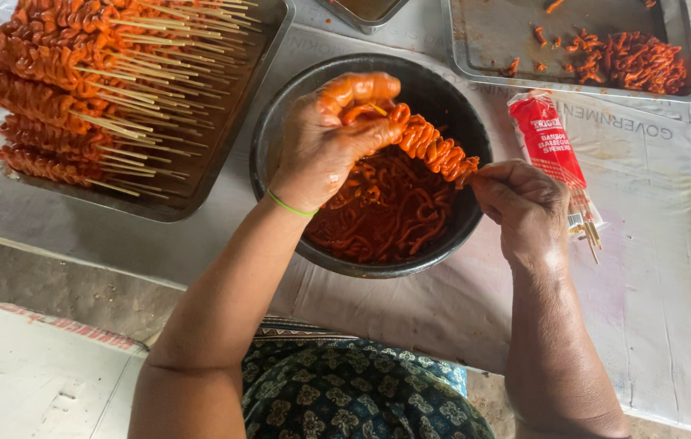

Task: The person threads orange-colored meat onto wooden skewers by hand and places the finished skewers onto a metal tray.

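Skewered orange-red coiled meat (433, 149) stretches between the two hands, held just above a dark round bowl (276, 122). The left hand (325, 142), smeared with orange sauce and wearing a thin green band (291, 205) at the wrist, closes its fingers around the upper end of the coil, where the pale tip of a bamboo stick shows. The right hand (520, 203) pinches the lower end of the same skewer, fingers curled tight over it — both hands closed, neither spread. Under them the bowl holds a tangle of loose marinated strips (382, 215) in the same red sauce. Beyond the left hand, on its outer side, a metal tray (228, 122) carries rows of finished skewers (61, 89) stacked with their bare sticks pointing towards the bowl. Just beyond the right hand lies a red-and-clear packet of bamboo sticks (555, 154), its open end close to the wrist. Farther off — past the packet — a second metal tray (484, 41) holds a small heap of red strips (630, 61). Everything rests on a pale printed sheet (646, 268).
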